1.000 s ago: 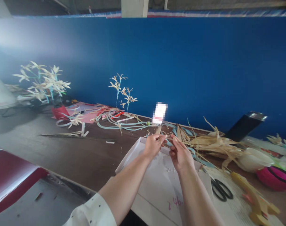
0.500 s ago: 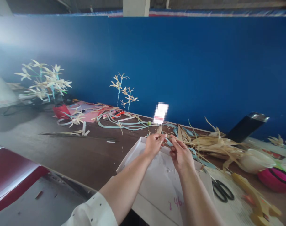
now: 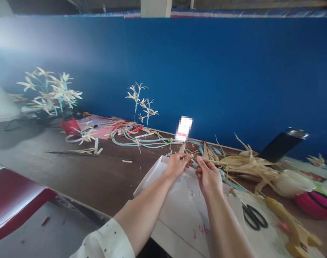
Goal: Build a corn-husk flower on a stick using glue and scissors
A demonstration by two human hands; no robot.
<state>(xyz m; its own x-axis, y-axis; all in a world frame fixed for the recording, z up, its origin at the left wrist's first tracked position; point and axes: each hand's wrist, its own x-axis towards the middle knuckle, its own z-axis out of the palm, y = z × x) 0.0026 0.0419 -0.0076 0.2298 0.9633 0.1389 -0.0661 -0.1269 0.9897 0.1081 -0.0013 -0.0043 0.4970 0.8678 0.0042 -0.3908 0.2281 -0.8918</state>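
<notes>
Above the far edge of a white cardboard box lid, my two hands nearly meet at the fingertips. My left hand is closed in a pinch on a small tan piece that looks like dried husk. My right hand pinches at the same spot, thumb against fingers. Fingers cover most of the piece, so its exact shape is hidden. Just beyond and to the right lies a heap of dried corn husks, with pale blue strips among them.
Black-handled scissors and a yellow glue gun lie at right, near a dark flask and pink pouch. A blurred phone leans on the blue partition. Husk flowers stand at left.
My right hand has shifted slightly and its thumb now lies closer along the fingers. My left fingertips have moved a little to the right. Everything else stays put.
</notes>
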